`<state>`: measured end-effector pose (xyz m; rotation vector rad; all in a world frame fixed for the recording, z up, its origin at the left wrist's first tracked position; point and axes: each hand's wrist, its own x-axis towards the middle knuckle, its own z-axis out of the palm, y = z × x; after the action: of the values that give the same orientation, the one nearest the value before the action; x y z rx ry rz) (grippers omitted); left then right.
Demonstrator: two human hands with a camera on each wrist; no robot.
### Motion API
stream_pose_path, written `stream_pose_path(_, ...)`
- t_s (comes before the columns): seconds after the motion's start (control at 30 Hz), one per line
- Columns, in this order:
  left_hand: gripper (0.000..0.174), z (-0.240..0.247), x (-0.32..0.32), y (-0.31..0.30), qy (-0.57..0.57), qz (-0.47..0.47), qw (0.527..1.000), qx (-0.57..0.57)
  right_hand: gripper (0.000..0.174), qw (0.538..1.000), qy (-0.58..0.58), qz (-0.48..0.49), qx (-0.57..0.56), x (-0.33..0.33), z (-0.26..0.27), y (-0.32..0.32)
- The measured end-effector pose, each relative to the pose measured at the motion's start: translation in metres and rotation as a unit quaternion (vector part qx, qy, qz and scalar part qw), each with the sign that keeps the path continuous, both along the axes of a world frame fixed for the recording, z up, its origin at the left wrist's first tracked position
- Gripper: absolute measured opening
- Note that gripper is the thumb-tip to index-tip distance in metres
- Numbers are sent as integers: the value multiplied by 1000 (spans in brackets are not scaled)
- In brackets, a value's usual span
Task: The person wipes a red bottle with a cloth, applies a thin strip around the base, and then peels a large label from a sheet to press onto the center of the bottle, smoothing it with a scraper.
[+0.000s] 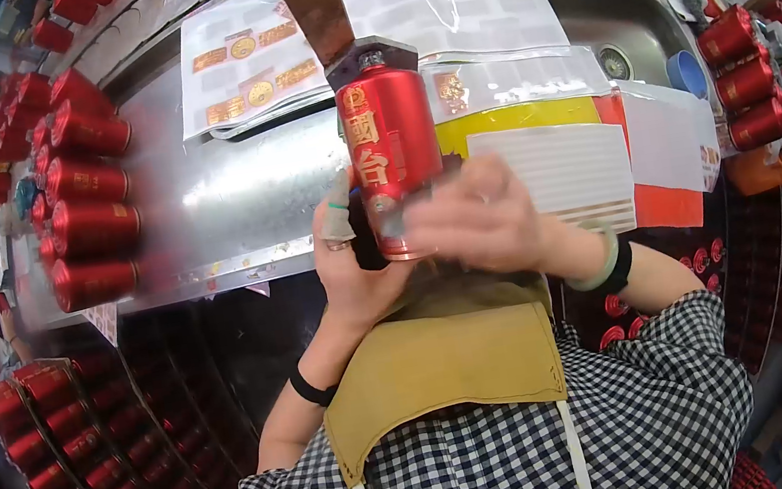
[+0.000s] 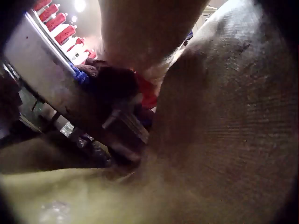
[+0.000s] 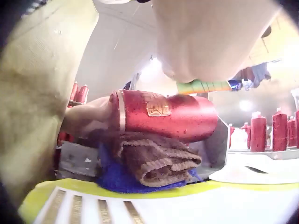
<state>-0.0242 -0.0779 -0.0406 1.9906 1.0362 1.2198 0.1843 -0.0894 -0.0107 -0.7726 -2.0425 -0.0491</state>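
Observation:
A red bottle (image 1: 390, 133) with gold characters lies on its side, its far end against a dark angular holder (image 1: 371, 45). My left hand (image 1: 350, 276) grips the near end, thumb across the base, a pale cot on one finger. My right hand (image 1: 479, 221), blurred, hovers over the near right side of the bottle with its fingers reaching across it. In the right wrist view, a folded brown cloth (image 3: 161, 161) and a blue cloth (image 3: 117, 172) lie under the bottle. The left wrist view is dark and mostly filled by the hand.
Red bottles (image 1: 88, 178) stand grouped at the left, with more red bottles (image 1: 746, 80) at the right. Sheets of gold labels (image 1: 253, 68) and a striped white sheet (image 1: 553, 180) cover the metal bench. A sink (image 1: 627, 32) with a blue cup (image 1: 686, 74) is at the back right.

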Motion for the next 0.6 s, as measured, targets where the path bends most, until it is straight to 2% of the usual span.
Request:
stream_pose_path(0.07,100,-18,-3,-1,-70,-13,996,-52,25,993,-28,109,-46,-11,14,-24)
stream_pose_path(0.13,93,-17,-11,-2,-39,-3,998,-57,29,997,32,-17,-72,-14,20,-5)
stream_pose_path(0.2,95,-19,-14,-2,26,9,999,-26,30,989,4,-146,-35,8,25,18)
stream_pose_path(0.23,95,-22,-14,-3,27,9,999,-25,31,977,-7,-210,24,11,24,23)
stream_pose_path(0.27,96,-25,-13,-3,12,8,999,-36,31,978,-6,-209,26,7,19,16)
stream_pose_path(0.37,97,-25,-11,0,-22,-4,998,-67,31,997,-52,56,1,-7,0,-31)
stream_pose_path(0.4,96,-26,-11,1,-41,-12,995,-90,28,993,-42,90,-58,-11,15,-36)
stream_pose_path(0.47,94,-27,-14,4,-32,-25,995,-87,27,996,44,-20,-75,-6,13,-21)
stream_pose_path(0.53,93,-18,-13,9,5,-45,996,-74,26,989,43,-130,-53,8,8,-8)
stream_pose_path(0.6,92,-14,-13,11,7,-46,996,-76,26,998,11,-51,-37,-1,-1,-25)
